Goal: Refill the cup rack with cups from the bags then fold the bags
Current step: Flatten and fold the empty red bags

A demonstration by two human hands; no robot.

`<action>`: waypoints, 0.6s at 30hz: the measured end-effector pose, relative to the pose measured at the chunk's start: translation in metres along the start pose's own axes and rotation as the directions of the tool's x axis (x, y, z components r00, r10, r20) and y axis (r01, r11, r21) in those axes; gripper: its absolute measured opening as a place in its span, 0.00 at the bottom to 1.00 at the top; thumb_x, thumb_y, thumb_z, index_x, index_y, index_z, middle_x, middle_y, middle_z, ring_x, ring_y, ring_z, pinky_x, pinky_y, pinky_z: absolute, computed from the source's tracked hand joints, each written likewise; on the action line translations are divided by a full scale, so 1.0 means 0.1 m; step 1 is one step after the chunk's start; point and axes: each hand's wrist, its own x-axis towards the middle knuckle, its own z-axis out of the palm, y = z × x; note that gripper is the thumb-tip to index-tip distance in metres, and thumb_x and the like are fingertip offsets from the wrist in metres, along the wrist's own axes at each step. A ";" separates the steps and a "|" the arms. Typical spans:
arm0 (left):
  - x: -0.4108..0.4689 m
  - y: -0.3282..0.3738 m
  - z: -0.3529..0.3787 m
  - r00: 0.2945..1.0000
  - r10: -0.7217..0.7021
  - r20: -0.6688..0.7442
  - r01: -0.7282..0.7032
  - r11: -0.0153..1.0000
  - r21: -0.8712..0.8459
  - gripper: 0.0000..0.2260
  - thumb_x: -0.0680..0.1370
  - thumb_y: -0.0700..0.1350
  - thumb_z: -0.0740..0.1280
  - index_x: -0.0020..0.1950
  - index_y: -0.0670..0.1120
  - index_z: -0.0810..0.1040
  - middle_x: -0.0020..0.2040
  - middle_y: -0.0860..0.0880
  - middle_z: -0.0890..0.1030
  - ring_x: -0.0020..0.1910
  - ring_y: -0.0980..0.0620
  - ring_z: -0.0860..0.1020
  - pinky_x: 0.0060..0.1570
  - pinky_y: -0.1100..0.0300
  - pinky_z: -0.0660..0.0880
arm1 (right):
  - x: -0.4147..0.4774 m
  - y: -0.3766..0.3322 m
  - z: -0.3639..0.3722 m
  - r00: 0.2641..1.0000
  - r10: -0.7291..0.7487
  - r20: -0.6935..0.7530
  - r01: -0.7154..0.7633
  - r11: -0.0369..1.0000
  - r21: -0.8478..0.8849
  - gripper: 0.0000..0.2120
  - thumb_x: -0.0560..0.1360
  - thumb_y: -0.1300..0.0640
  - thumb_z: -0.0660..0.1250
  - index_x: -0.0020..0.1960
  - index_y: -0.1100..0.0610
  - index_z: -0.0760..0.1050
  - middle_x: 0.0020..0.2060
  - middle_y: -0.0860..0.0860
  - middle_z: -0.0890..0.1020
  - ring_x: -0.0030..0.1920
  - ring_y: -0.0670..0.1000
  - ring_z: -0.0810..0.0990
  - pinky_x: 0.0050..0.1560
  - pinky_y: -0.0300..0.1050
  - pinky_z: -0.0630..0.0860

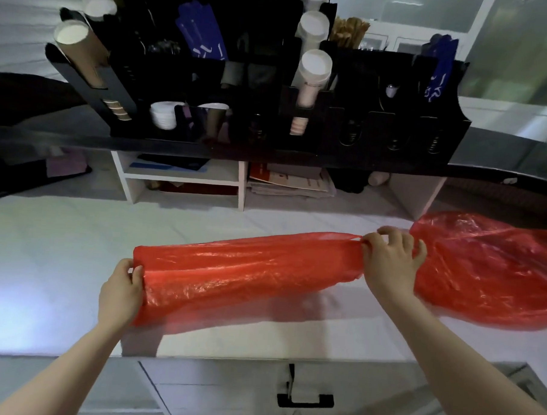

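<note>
Nearest the camera, below the counter's front edge, is a pale cabinet front with a black handle (pixel 304 400). Two bare forearms reach up from the lower corners. The left hand (pixel 121 291) pinches the left end of a red plastic bag (pixel 247 269), thumb on top and fingers curled under the edge. The right hand (pixel 392 259) grips the bag's other end, where the plastic is gathered into a narrow bunch between curled fingers and thumb. The bag is stretched sideways between the two hands over the white counter (pixel 60 245), flattened into a long band, with a reddish shadow under it. Just right of the right hand a second red bag (pixel 488 273) lies loose and crumpled on the counter, running out of view at the right edge. Farther back a white shelf unit (pixel 185 180) stands under a black ledge, with stacked papers (pixel 292 183) in the bay beside it. On the ledge sits the black cup rack (pixel 395 124): brown cup stacks (pixel 75 41) lean in its left slots, white cup stacks (pixel 312 68) fill the middle ones, and blue packets (pixel 201 31) stand between them.
</note>
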 end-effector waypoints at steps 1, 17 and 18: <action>0.07 -0.03 0.03 1.000 -0.026 0.000 0.026 1.000 0.002 0.08 0.81 0.45 0.57 0.54 0.44 0.73 0.49 0.41 0.80 0.49 0.37 0.77 0.44 0.51 0.68 | 0.03 -0.06 0.06 1.000 -0.017 -0.014 0.017 1.000 0.006 0.10 0.77 0.54 0.64 0.56 0.52 0.79 0.62 0.53 0.72 0.67 0.56 0.61 0.70 0.61 0.43; 0.82 -0.33 0.27 0.967 -0.232 0.104 0.242 0.966 -0.091 0.07 0.80 0.43 0.60 0.50 0.43 0.76 0.48 0.42 0.80 0.46 0.42 0.77 0.47 0.51 0.72 | 0.11 -0.69 0.91 0.800 -0.097 0.592 -0.493 0.456 0.741 0.12 0.72 0.57 0.73 0.52 0.46 0.75 0.47 0.43 0.79 0.44 0.43 0.80 0.39 0.39 0.78; 0.82 -0.32 0.27 0.964 -0.244 0.105 0.254 0.962 -0.096 0.06 0.80 0.43 0.61 0.50 0.43 0.76 0.48 0.43 0.79 0.46 0.42 0.77 0.47 0.51 0.72 | 0.17 -0.72 0.95 0.782 -0.135 0.609 -0.502 0.441 0.744 0.11 0.70 0.58 0.75 0.50 0.50 0.76 0.42 0.46 0.80 0.39 0.44 0.81 0.35 0.40 0.77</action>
